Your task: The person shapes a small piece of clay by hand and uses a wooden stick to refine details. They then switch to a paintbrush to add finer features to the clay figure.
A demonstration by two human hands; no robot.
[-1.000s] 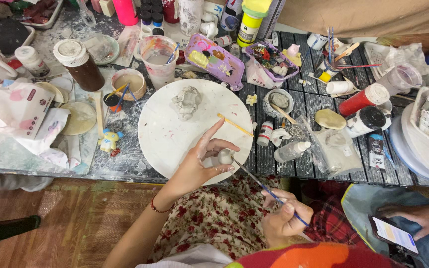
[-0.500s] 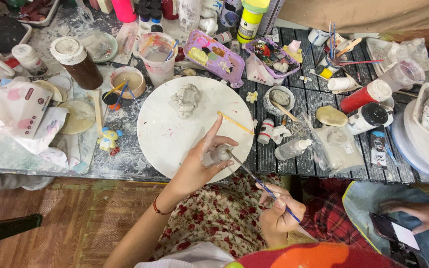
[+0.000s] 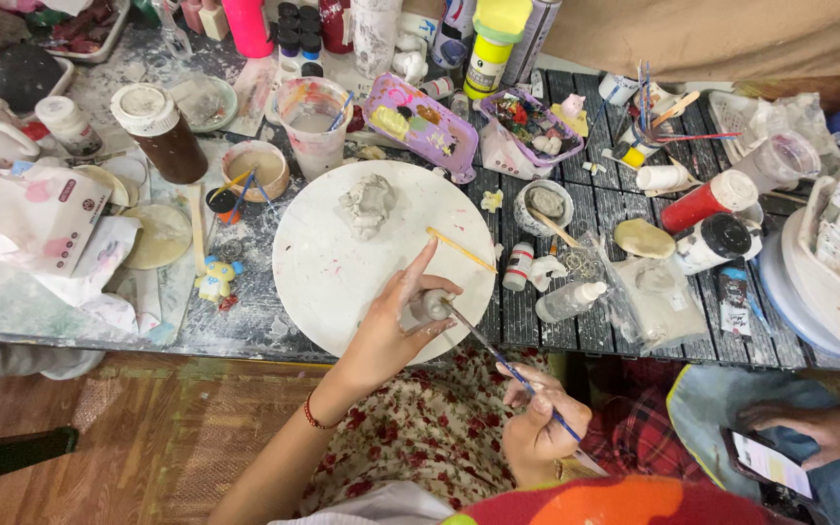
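- Shifted little since earlier: left hand (image 3: 391,331) clasping small grey clay piece (image 3: 430,305) over round white board (image 3: 342,272).
- Right hand (image 3: 537,428) pinching thin brush (image 3: 498,355), tip touching clay.

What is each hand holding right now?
Left hand: closed in a grip on a small grey clay piece.
Right hand: closed on a thin paintbrush, tip touching the piece.

Round board (image 3: 342,272) at table centre; clay lump (image 3: 367,204) on it at 12 o'clock, loose stick (image 3: 461,250) at 3 o'clock. Left hand (image 3: 391,326) at 5 o'clock pinches small piece (image 3: 432,304). Right hand (image 3: 537,428) below table edge, brush (image 3: 498,355) tip touching piece. Cup (image 3: 315,117) behind board.
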